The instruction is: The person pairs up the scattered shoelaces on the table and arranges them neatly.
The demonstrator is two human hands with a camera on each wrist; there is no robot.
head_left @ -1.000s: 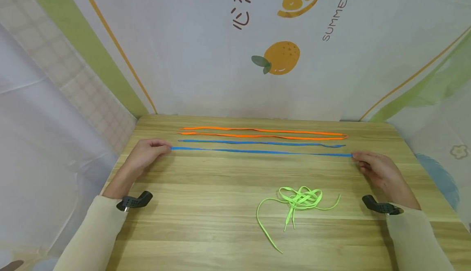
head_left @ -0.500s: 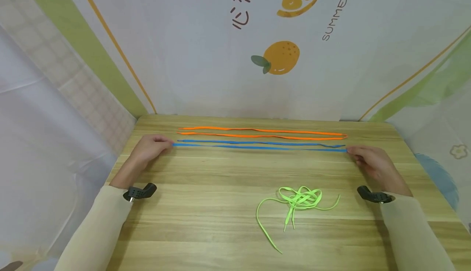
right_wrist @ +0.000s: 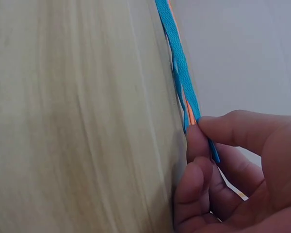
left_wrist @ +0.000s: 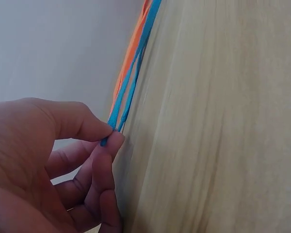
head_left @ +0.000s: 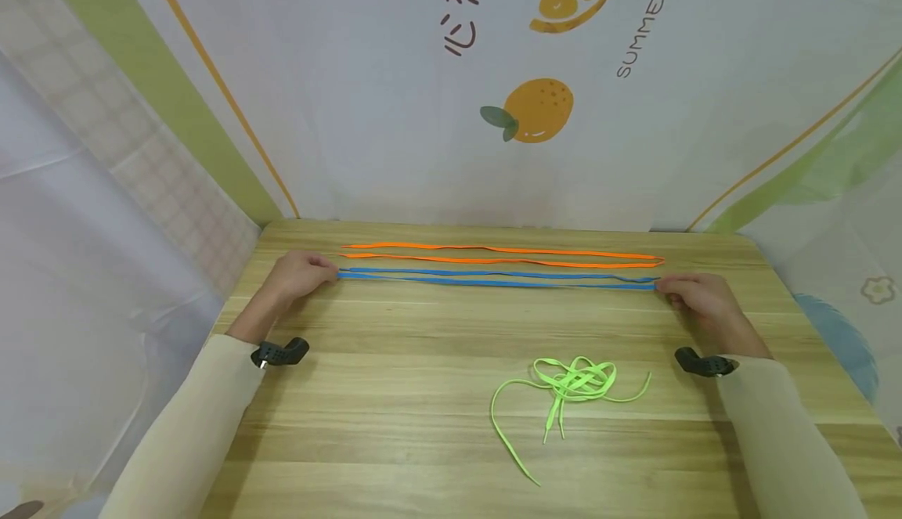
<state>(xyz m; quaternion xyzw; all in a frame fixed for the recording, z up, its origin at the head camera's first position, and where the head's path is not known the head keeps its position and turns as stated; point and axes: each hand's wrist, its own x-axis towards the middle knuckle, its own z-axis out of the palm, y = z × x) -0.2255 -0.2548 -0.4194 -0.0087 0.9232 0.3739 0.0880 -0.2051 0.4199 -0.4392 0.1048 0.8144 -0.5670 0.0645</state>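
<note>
A blue shoelace is stretched nearly straight between my two hands. My left hand pinches its left end between thumb and index finger; the tip pokes out past the fingers in the left wrist view. At the other end, my right hand pinches the lace, its dark tip jutting beyond the thumb. A second blue shoelace lies just behind it, almost parallel and very close. Farther back, two orange shoelace lengths run side by side, their right ends meeting.
A loosely tangled lime-green shoelace lies on the wooden table nearer to me, right of the middle. Behind the table's far edge hangs a white curtain with fruit prints. Each wrist wears a black camera mount.
Both hands have moved away from me and slightly inward, bringing the held blue shoelace close to the second blue one. The orange and green shoelaces have stayed put.
</note>
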